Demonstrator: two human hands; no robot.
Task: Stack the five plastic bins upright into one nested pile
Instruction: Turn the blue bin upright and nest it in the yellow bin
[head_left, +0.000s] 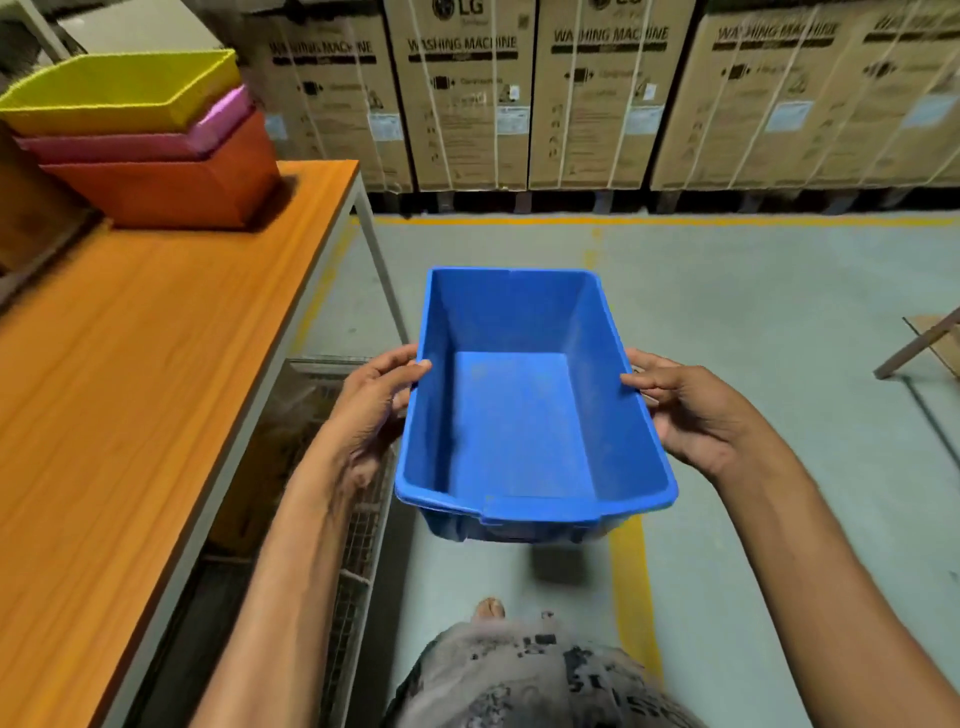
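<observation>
An empty blue bin (519, 415) hangs upright in the air over the floor, to the right of the table. My left hand (374, 400) grips its left rim and my right hand (691, 410) grips its right rim. At the far left of the table stands a nested pile: a yellow-green bin (119, 93) on top, a pink bin (156, 143) under it and an orange bin (166, 192) at the bottom, all upright.
The wooden table (130, 389) runs along the left, with a wire mesh cage (358, 519) under its right edge. Cardboard washing machine boxes (597, 104) line the back wall. Yellow floor lines (631, 587) mark the grey floor. A wooden piece (919, 343) lies at the right.
</observation>
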